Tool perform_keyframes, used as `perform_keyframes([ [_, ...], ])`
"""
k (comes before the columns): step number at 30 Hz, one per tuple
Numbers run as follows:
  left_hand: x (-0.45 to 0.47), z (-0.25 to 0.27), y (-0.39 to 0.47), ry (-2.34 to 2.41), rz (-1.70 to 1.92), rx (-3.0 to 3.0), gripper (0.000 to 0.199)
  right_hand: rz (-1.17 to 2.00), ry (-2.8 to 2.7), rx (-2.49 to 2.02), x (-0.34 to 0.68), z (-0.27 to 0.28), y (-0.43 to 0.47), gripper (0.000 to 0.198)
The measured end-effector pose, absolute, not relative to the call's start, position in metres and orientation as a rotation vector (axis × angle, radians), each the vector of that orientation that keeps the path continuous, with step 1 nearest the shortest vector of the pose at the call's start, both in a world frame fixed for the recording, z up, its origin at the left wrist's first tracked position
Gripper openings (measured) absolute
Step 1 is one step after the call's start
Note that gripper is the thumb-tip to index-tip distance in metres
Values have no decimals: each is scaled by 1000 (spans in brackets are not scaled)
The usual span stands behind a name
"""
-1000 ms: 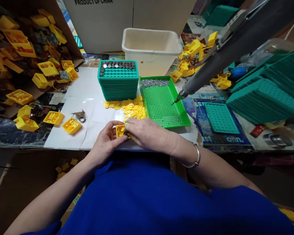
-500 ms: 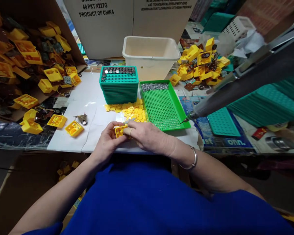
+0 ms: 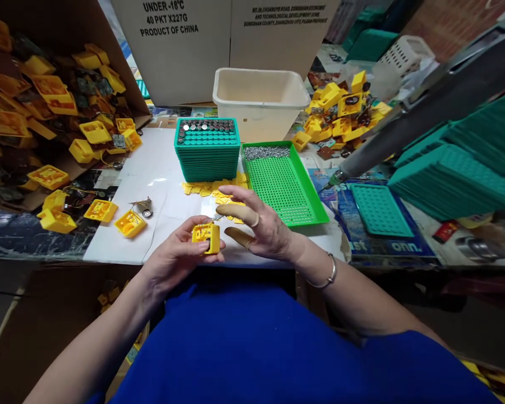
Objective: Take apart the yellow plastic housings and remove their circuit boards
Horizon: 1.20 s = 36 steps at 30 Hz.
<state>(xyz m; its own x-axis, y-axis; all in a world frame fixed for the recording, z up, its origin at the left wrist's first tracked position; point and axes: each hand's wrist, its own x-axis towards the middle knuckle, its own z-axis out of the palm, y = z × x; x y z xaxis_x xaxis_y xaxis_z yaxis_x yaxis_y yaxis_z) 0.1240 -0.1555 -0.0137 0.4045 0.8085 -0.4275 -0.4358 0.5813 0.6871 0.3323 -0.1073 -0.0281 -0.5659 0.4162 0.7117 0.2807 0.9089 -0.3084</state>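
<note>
Between its thumb and fingers, my left hand (image 3: 173, 249) grips a small yellow plastic housing (image 3: 211, 238). The housing has a dark round part and thin wires inside. Just to its right, my right hand (image 3: 261, 224) has its fingers spread and holds nothing, with finger cots on some fingertips. Flat yellow plastic pieces (image 3: 193, 188) lie heaped beyond both hands. To the left on the white sheet rest another wired yellow housing (image 3: 130, 224) and a small metallic cone-like part with a round end (image 3: 145, 207).
A stack of teal trays (image 3: 207, 160) holds round dark parts. Beside it sits a green perforated tray (image 3: 315, 196) with small screws. A hanging power screwdriver (image 3: 370, 140) slants in from the right. Yellow housings (image 3: 50, 92) fill a carton at left; a cream bin (image 3: 261, 115) stands behind.
My right hand has let go of the yellow housing and drawn back with its fingers opened. My left hand still holds the housing, now tilted and lower.
</note>
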Motion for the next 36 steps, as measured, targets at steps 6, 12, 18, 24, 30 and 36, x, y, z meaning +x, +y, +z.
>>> perform_keyframes([
  [6,112,-11,-160,661,664,445,36,-158,-2322,-198,337,-35,-94,37],
  [12,113,-10,-161,736,669,532,35,-122,-2331,-112,342,-29,-82,34],
  [18,127,-17,-161,1061,960,711,36,47,-2229,-324,336,-24,-98,23],
  [24,131,-18,-157,1029,1018,663,41,10,-2148,-414,319,-36,-125,15],
  [30,132,-18,-156,1069,985,742,41,-6,-2225,-423,319,-39,-131,17],
  [36,134,-19,-158,1000,1034,810,32,392,-2133,-465,318,-39,-131,21],
])
